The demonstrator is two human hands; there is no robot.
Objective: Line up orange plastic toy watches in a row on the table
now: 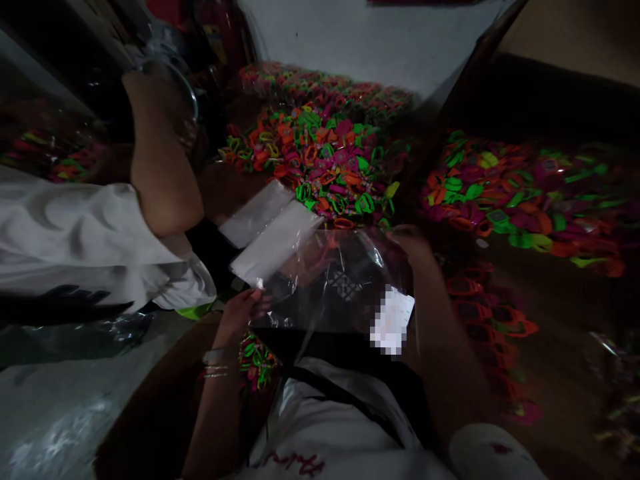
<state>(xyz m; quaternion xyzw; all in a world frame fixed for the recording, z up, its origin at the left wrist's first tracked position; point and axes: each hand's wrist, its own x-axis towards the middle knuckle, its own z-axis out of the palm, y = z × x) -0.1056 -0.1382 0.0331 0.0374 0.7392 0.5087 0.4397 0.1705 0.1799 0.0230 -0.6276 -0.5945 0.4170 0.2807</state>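
Observation:
A clear plastic bag [320, 293] is stretched between my two hands, above my lap. It looks flat, and a white label [394, 320] shows at its right side. My left hand [243, 310] pinches the bag's left edge between thumb and fingers. At the far right corner, my right hand [407, 240] grips the bag, its fingers partly hidden in shadow. Beyond the bag, two stacks of flat clear bags [275, 243] lie on the brown surface. A heap of colourful toy watches [335, 160] in green, orange and pink rises just behind them.
Another pile of bright watches [525, 200] spreads at the right. A row of orange and pink watches [485, 327] lies beside my right forearm. On the left, a co-worker's bent arm [163, 153] reaches into the area. Bagged watches [320, 87] line the wall.

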